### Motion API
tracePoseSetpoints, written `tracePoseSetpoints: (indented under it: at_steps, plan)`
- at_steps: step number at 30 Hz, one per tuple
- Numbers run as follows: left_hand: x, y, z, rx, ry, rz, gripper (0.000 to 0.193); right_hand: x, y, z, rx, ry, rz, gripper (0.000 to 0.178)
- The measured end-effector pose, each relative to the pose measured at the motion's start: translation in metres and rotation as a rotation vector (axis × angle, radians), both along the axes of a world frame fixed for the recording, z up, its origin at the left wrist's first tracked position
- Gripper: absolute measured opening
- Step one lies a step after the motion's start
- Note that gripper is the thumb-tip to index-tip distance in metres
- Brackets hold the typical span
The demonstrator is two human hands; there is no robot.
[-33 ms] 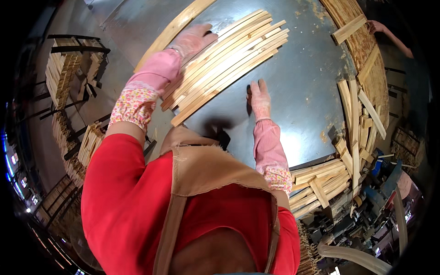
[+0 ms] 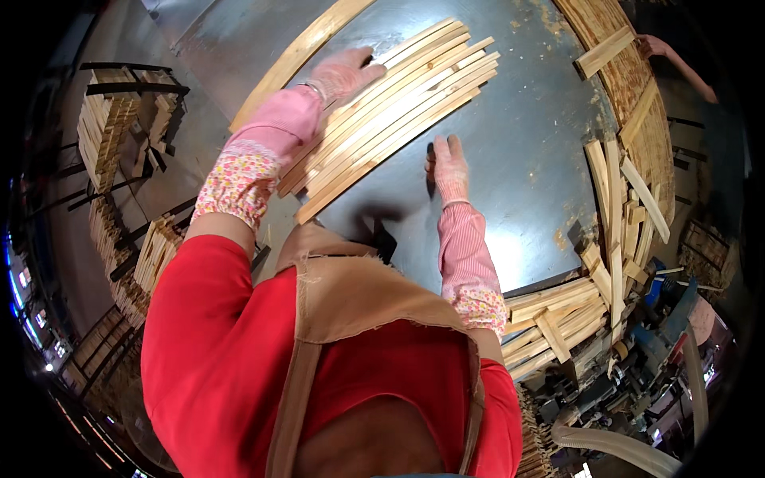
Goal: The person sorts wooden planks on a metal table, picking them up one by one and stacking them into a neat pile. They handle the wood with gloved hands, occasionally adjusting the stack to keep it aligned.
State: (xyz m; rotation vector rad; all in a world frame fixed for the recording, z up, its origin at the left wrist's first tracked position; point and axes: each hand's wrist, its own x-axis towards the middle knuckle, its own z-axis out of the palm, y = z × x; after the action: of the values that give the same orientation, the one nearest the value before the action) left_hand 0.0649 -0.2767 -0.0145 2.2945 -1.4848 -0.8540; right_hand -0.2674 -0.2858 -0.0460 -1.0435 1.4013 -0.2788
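Observation:
A row of pale wooden strips (image 2: 406,99) lies side by side, slanting across the grey metal tabletop (image 2: 526,143). My left hand (image 2: 344,76), in a light work glove and pink sleeve cover, rests on the far left edge of the row. Its thumb and fingers are apart, and the palm side is hidden. To the right of the row, over bare metal, is my gloved right hand (image 2: 451,169). Its fingers stretch forward without touching the strips, and nothing shows in it. Beyond my left hand lies a longer, wider board (image 2: 299,56).
At the right edge is a wooden board surface (image 2: 657,151) with loose offcuts (image 2: 617,215). Another person's hand (image 2: 649,45) touches a short piece (image 2: 606,52) there. More strips (image 2: 558,319) are piled by my right elbow. Stacked wood (image 2: 111,135) stands on racks at left.
My left hand has shifted slightly to the right, further over the edge of the strips. My right hand has hardly moved.

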Motion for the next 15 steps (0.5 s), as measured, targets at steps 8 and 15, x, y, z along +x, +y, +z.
tracePoseSetpoints:
  at_steps: [8, 15]
  plan:
    - [-0.038, -0.035, 0.04, 0.078, 0.153, -0.004, 0.09, 0.059, -0.022, 0.009, -0.035, -0.388, -0.144, 0.089]
    - [-0.058, -0.06, 0.236, -0.622, 0.376, -0.065, 0.08, 0.04, -0.073, 0.201, -0.746, 0.013, -0.141, 0.095]
